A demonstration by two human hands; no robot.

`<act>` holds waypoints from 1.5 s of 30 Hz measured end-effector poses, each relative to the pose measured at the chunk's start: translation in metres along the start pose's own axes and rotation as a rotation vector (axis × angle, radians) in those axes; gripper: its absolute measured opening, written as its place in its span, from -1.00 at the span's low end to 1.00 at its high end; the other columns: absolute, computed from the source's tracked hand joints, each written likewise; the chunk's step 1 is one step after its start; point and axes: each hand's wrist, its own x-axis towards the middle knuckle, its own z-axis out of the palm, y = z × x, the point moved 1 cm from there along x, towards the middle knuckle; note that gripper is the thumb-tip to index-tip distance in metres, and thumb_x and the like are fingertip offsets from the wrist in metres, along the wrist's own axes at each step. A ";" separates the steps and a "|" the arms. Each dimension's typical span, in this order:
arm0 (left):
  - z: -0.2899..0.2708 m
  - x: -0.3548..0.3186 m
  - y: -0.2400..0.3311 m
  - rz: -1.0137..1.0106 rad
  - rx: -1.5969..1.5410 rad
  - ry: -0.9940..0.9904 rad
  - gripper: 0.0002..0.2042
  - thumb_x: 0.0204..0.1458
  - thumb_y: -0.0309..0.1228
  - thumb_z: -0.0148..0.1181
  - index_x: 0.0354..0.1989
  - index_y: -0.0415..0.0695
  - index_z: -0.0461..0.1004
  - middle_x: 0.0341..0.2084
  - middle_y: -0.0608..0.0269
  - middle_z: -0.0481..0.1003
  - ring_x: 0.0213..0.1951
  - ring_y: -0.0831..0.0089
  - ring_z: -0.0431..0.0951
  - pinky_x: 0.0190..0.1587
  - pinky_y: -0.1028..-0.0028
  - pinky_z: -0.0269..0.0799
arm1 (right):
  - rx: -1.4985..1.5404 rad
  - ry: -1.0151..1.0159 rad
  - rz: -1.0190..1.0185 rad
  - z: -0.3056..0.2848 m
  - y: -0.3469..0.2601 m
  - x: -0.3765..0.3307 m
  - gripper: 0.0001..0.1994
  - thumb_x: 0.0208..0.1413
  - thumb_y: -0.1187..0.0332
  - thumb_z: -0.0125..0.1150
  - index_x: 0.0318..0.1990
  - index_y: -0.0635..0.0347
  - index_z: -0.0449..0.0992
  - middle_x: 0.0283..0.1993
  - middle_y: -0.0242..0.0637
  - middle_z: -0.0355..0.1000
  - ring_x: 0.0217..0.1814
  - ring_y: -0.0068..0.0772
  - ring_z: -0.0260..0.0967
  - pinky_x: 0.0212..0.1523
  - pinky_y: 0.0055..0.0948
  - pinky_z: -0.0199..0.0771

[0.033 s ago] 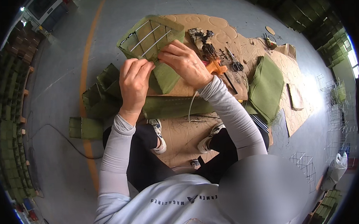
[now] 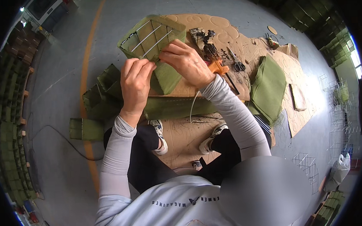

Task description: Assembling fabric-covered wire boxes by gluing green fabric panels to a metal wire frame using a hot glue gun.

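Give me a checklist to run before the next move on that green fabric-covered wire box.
1. Left hand grips the box's near edge: ok.
2. Right hand lies on the green fabric-covered wire box: ok.
3. Fabric fully wrapped over the wire frame: not ok, bare white wires show on top.
4. Orange-handled tool lies close by on the brown cardboard sheet: ok.
5. Black scissors lie on the cardboard beside it: ok.
6. Fabric fixed at the pinched corner: cannot tell, fingers hide it.
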 end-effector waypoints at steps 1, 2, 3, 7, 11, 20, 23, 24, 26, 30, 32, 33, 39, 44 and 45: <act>-0.001 0.003 0.003 -0.045 0.016 -0.049 -0.84 -0.14 -0.66 0.34 -0.33 -0.28 0.59 -0.34 0.20 0.52 -0.23 0.20 0.50 -0.18 0.29 0.46 | 0.000 -0.002 0.004 -0.002 0.003 0.003 -0.79 -0.09 0.50 0.31 -0.23 0.28 0.58 -0.20 -0.29 0.46 -0.10 -0.22 0.42 -0.09 -0.31 0.52; -0.002 0.006 0.006 -0.047 0.013 -0.051 -0.84 -0.14 -0.66 0.34 -0.33 -0.28 0.59 -0.34 0.20 0.52 -0.23 0.20 0.50 -0.18 0.29 0.46 | 0.032 -0.054 -0.007 -0.003 0.007 0.006 -0.83 -0.07 0.50 0.31 -0.27 0.28 0.57 -0.25 -0.30 0.44 -0.14 -0.23 0.41 -0.13 -0.30 0.52; -0.002 0.009 0.007 -0.082 -0.007 -0.090 -0.86 -0.12 -0.65 0.33 -0.34 -0.28 0.58 -0.36 0.18 0.50 -0.23 0.19 0.48 -0.17 0.28 0.44 | 0.065 -0.106 -0.019 -0.004 0.010 0.010 -0.87 -0.06 0.50 0.31 -0.31 0.28 0.56 -0.30 -0.31 0.42 -0.18 -0.24 0.40 -0.17 -0.29 0.52; -0.004 0.022 0.008 -0.123 -0.017 -0.234 -0.90 -0.11 -0.63 0.31 -0.40 -0.25 0.55 -0.41 0.18 0.44 -0.22 0.20 0.42 -0.12 0.26 0.38 | 0.034 -0.270 -0.110 -0.007 0.019 0.030 -0.92 0.00 0.46 0.29 -0.37 0.27 0.54 -0.33 -0.25 0.44 -0.16 -0.16 0.41 -0.11 -0.25 0.48; -0.005 0.034 0.001 -0.109 -0.034 -0.323 -0.88 -0.08 -0.67 0.25 -0.32 -0.30 0.57 -0.43 0.10 0.43 -0.25 0.11 0.42 -0.16 0.23 0.38 | 0.035 -0.562 0.060 -0.009 0.021 0.045 -0.96 0.05 0.49 0.22 -0.38 0.25 0.56 -0.28 -0.23 0.48 -0.11 -0.11 0.44 -0.04 -0.23 0.46; -0.011 0.018 0.008 -0.130 -0.124 0.031 -0.80 0.00 -0.65 0.25 -0.17 -0.32 0.57 -0.25 0.14 0.52 -0.10 0.17 0.49 -0.06 0.30 0.43 | -0.058 0.097 0.090 0.011 -0.028 -0.018 -0.57 -0.09 0.53 0.26 0.04 0.30 0.53 -0.05 -0.10 0.49 0.14 -0.15 0.41 0.20 -0.27 0.43; -0.037 -0.006 0.004 -0.008 0.016 0.184 -0.75 -0.13 -0.69 0.35 -0.21 -0.30 0.60 -0.28 0.19 0.53 -0.23 0.21 0.52 -0.21 0.32 0.49 | -0.109 0.029 0.045 0.007 -0.030 -0.019 -0.61 -0.04 0.47 0.15 0.02 0.29 0.52 0.02 -0.17 0.44 0.16 -0.13 0.37 0.22 -0.28 0.41; -0.036 -0.014 0.004 0.019 -0.011 0.136 -0.75 -0.16 -0.71 0.37 -0.24 -0.28 0.61 -0.30 0.19 0.53 -0.24 0.22 0.53 -0.22 0.33 0.51 | -0.106 0.035 0.045 0.008 -0.029 -0.018 -0.62 -0.07 0.46 0.15 -0.02 0.25 0.55 0.02 -0.22 0.42 0.15 -0.15 0.36 0.20 -0.28 0.43; -0.028 -0.024 0.002 0.064 -0.067 0.040 -0.72 -0.22 -0.74 0.39 -0.25 -0.27 0.62 -0.29 0.18 0.54 -0.22 0.20 0.55 -0.20 0.32 0.53 | -0.114 0.025 0.031 0.008 -0.027 -0.016 -0.63 -0.08 0.45 0.16 -0.04 0.25 0.56 0.01 -0.23 0.42 0.14 -0.16 0.37 0.18 -0.29 0.44; -0.011 -0.015 -0.004 0.089 -0.070 0.008 -0.68 -0.22 -0.74 0.39 -0.20 -0.31 0.59 -0.26 0.15 0.55 -0.18 0.17 0.56 -0.18 0.30 0.54 | -0.139 0.011 0.028 0.014 -0.024 -0.014 -0.67 -0.09 0.45 0.18 -0.10 0.26 0.57 -0.03 -0.25 0.43 0.11 -0.21 0.37 0.11 -0.33 0.48; -0.007 -0.012 -0.009 0.085 -0.082 0.004 -0.68 -0.23 -0.73 0.39 -0.21 -0.31 0.59 -0.26 0.15 0.55 -0.18 0.18 0.55 -0.18 0.30 0.54 | -0.116 0.003 0.026 0.015 -0.021 -0.011 -0.69 -0.09 0.45 0.18 -0.11 0.27 0.57 -0.05 -0.24 0.45 0.10 -0.22 0.39 0.09 -0.33 0.49; -0.005 -0.011 -0.011 0.083 -0.091 -0.002 -0.69 -0.23 -0.73 0.39 -0.22 -0.31 0.59 -0.26 0.15 0.55 -0.18 0.18 0.55 -0.18 0.31 0.53 | -0.091 -0.002 0.022 0.015 -0.020 -0.009 -0.70 -0.08 0.46 0.18 -0.13 0.28 0.57 -0.06 -0.24 0.47 0.09 -0.23 0.40 0.07 -0.33 0.50; -0.010 0.021 -0.021 0.119 -0.247 -0.248 -0.80 -0.21 -0.67 0.39 -0.36 -0.32 0.55 -0.38 0.17 0.51 -0.27 0.22 0.51 -0.24 0.34 0.50 | 0.076 -0.206 0.031 -0.004 -0.009 0.005 -0.76 -0.03 0.47 0.18 -0.16 0.27 0.57 -0.12 -0.13 0.55 -0.05 -0.12 0.51 0.04 -0.30 0.51; -0.014 0.036 -0.030 0.144 -0.273 -0.415 -0.85 -0.17 -0.61 0.39 -0.42 -0.32 0.54 -0.45 0.18 0.49 -0.31 0.22 0.49 -0.23 0.31 0.48 | 0.137 -0.077 0.034 -0.027 0.001 0.017 -0.74 -0.01 0.54 0.22 -0.11 0.32 0.57 -0.04 -0.08 0.55 0.02 -0.10 0.52 0.05 -0.27 0.54; -0.015 0.035 -0.028 0.150 -0.246 -0.401 -0.86 -0.16 -0.60 0.38 -0.43 -0.32 0.54 -0.46 0.18 0.49 -0.31 0.22 0.49 -0.22 0.30 0.47 | 0.114 0.157 0.101 -0.036 0.001 0.014 -0.76 -0.02 0.56 0.24 -0.13 0.32 0.57 -0.04 -0.10 0.55 0.02 -0.12 0.52 0.04 -0.26 0.54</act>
